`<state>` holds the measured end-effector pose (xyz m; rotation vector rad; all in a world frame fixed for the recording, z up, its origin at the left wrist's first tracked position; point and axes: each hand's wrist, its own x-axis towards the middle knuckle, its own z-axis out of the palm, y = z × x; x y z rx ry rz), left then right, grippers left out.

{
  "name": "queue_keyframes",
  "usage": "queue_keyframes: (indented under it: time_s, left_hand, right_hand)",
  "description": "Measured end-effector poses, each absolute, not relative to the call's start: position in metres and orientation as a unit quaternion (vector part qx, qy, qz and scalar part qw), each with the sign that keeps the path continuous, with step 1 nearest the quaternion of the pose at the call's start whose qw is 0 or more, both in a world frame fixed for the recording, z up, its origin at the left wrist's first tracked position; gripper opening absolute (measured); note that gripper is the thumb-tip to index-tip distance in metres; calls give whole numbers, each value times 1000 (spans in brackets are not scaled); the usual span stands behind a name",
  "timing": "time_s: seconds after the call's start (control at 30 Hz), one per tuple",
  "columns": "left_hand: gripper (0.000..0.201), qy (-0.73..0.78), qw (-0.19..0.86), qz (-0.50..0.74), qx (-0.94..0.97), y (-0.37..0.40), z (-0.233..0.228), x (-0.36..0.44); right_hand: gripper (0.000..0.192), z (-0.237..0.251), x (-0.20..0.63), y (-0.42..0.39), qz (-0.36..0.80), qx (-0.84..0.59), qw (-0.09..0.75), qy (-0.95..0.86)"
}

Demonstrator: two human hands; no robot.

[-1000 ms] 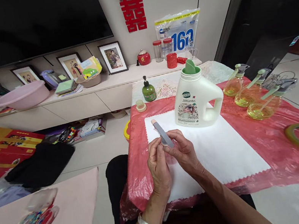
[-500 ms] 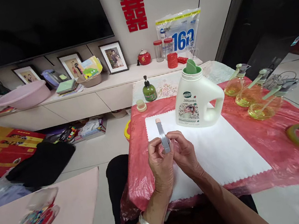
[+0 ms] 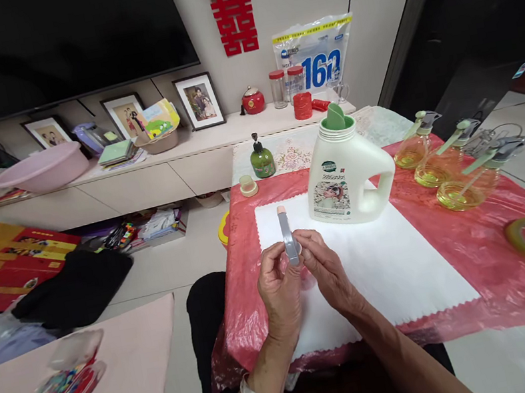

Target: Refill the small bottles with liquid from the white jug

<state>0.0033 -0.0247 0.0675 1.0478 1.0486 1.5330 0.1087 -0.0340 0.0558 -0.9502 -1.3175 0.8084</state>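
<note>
1. Your left hand (image 3: 279,292) is pinching the grey pump head (image 3: 288,239) low down between thumb and fingers.
2. Your right hand (image 3: 327,273) is pinching at its other side, thumb and fingertips bunching together; the exact contact is partly hidden.
3. The pump head is standing between your two sets of fingertips, its pink tip (image 3: 280,209) pointing almost straight away from you; a second ago it was slanting leftward.
4. The white jug (image 3: 345,175) is standing beyond your right fingers, keeping its earlier place on the white mat (image 3: 397,267).
5. Three yellow-filled bottles (image 3: 430,172) are sitting well right of your fingers, unmoved.
</note>
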Motion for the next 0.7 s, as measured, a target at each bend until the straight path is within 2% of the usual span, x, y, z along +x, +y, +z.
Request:
queue_keyframes:
  time_s: [0.13,0.43,0.7]
  left_hand:
    - [37,417,490,645,411,-27,66,5]
    - [21,402,438,642,484,-28,61,1]
    - [24,381,511,633,439,-31,64,-1]
  right_hand:
    - [29,57,109,-33,340,-415,617,-575]
    - [24,55,110,-33,340,-392,643,-563]
    - [20,55,102,-35,320,-420,668,-524]
